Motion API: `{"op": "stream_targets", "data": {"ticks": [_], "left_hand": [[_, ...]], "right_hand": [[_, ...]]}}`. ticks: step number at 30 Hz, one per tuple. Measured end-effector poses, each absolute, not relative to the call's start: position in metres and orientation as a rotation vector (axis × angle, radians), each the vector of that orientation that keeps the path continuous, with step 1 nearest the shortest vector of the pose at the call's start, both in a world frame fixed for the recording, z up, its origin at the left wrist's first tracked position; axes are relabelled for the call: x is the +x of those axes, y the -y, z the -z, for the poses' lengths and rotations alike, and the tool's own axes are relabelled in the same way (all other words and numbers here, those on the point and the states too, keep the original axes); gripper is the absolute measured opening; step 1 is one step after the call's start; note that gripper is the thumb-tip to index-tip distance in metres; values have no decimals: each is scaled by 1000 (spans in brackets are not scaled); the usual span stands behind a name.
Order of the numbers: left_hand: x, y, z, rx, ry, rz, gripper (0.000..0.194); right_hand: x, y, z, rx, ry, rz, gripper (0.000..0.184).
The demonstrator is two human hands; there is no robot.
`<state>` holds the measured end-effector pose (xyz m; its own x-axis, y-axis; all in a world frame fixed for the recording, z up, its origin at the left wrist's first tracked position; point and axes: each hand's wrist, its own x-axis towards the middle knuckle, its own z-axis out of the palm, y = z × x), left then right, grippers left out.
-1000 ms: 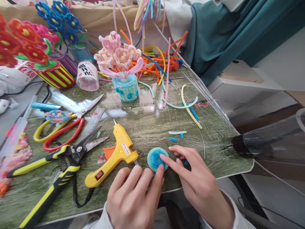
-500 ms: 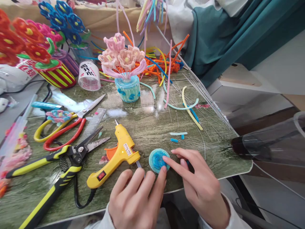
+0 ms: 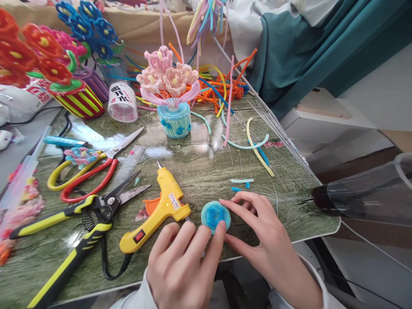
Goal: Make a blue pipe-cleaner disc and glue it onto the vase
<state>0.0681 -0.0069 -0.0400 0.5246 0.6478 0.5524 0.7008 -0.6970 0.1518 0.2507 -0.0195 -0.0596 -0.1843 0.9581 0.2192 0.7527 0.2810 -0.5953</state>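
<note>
A round blue pipe-cleaner piece (image 3: 215, 217), with a ribbed pale-blue rim and a darker blue coil in the middle, is between my hands near the table's front edge. My left hand (image 3: 188, 257) presses its index fingertip on the coil; the other fingers are bent and the thumb is hidden. At the piece's right rim, my right hand (image 3: 262, 234) has index finger and thumb on either side, its other fingers curled. A yellow glue gun (image 3: 167, 197) lies just left of the piece. Short blue pipe-cleaner bits (image 3: 242, 180) lie beyond it.
Pruning shears (image 3: 106, 210) and red-and-yellow scissors (image 3: 109, 163) lie at the left. A blue pot with pink flowers (image 3: 174, 120) and a clear cup (image 3: 122, 103) stand behind. Loose pipe cleaners (image 3: 222, 92) and thin wires (image 3: 277, 137) spread toward the right. A dark transparent container (image 3: 360, 195) is at the right edge.
My right index finger has moved off the blue coil to the piece's rim, and my right thumb has come out along the near right side. My left index finger stays on the coil.
</note>
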Motion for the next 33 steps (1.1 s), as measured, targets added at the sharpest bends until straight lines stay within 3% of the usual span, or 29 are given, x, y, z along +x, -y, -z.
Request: {"op": "stream_targets", "data": {"ticks": [4,13,33], "left_hand": [[72,-5,34,-2673,1237,888,14],[79,-9,32,-2665,1153,801,32],[83,-5,37,-2646,1145,788,26]], "right_hand": [[251,19,62,-1506,2003,-455,40],[250,18,62,-1498,1978,-446,39],[249,19,61,-1472,1966,-495,40]]}}
